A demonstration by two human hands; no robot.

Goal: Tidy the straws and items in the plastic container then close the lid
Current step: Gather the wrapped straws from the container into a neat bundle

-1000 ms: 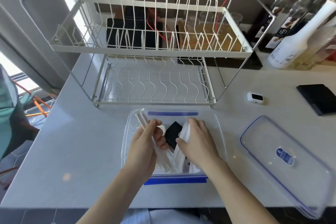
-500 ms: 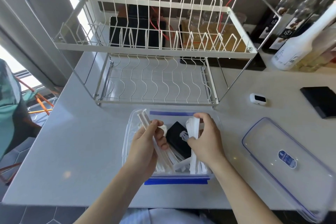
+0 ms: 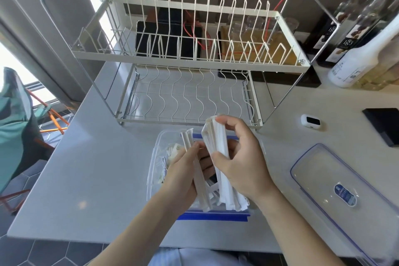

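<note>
White paper-wrapped straws (image 3: 218,147) bundled over clear container (image 3: 153,164); right hand (image 3: 239,157) fingers clamp bundle, raised higher than before; left hand (image 3: 183,177) fingers pinch thinner straw bunch (image 3: 190,142).

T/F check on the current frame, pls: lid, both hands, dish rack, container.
1. The lid is on the container. False: it lies on the counter to the container's right.
2. The right hand holds a bundle of wrapped straws. True.
3. The left hand is empty. False: its grip is shut on a thinner bundle of straws.
4. The dish rack holds plates. False: both tiers are bare.
5. Both hands are over the container. True.
</note>
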